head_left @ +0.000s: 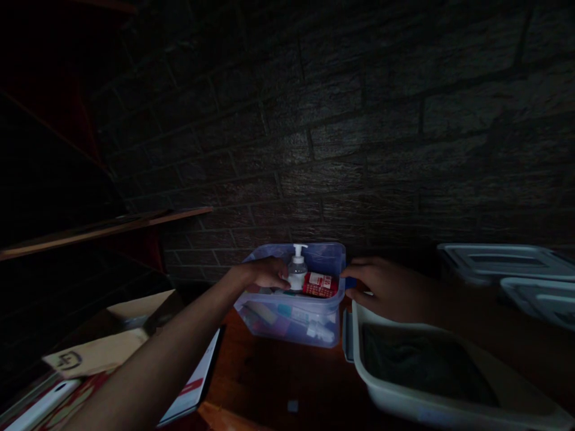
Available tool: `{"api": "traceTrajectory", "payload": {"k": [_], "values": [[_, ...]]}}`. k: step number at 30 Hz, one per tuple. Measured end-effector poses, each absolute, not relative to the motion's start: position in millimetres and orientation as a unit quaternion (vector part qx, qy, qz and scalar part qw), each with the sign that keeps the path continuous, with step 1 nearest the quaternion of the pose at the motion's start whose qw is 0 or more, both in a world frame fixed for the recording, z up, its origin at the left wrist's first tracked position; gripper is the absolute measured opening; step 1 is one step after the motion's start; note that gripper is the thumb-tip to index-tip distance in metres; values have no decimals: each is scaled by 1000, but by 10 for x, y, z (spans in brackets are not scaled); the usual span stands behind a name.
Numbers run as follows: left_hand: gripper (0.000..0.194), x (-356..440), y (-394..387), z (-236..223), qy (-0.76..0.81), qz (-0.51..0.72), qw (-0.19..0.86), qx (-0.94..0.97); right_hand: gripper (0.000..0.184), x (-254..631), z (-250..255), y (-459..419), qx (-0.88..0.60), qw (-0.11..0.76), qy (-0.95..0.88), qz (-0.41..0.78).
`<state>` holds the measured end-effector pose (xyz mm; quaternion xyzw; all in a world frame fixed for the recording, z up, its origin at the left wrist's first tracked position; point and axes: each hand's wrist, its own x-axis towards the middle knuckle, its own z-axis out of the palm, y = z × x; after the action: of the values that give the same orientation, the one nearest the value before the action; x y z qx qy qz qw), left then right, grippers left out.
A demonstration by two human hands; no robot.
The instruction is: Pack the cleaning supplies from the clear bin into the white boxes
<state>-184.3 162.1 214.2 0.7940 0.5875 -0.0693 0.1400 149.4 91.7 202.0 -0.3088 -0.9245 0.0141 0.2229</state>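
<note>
A clear plastic bin [287, 323] stands on a wooden surface against a dark brick wall. Inside it stand a white pump bottle [297, 270] and a red-and-white packet [320, 285], with more small items lower down. My left hand [265, 274] reaches into the bin, and its fingers curl against the pump bottle's left side. My right hand [381, 286] rests at the bin's right rim, fingers bent over the edge by a blue latch.
A white tub [431, 407] with dark contents sits at the front right. Two translucent lids [507, 263] lie at the far right. A cardboard box [117, 335], a white-and-red card [193, 389] and a wooden shelf [103, 227] are on the left.
</note>
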Motion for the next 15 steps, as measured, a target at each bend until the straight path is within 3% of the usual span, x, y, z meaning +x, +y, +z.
{"api": "traceTrajectory", "payload": {"k": [6,11,15], "values": [[35,-1842,1607,2149,602,-77,131,784,27,1303,1958,996,-299,211,-930,34],[45,-1994,1603,2189,613,-104,123,773,29,1183,1937,1055,-295,173,-938,53],[34,-1993,1633,2257,597,-109,123,786,28,1169,2002,1062,-295,160,-940,60]]}}
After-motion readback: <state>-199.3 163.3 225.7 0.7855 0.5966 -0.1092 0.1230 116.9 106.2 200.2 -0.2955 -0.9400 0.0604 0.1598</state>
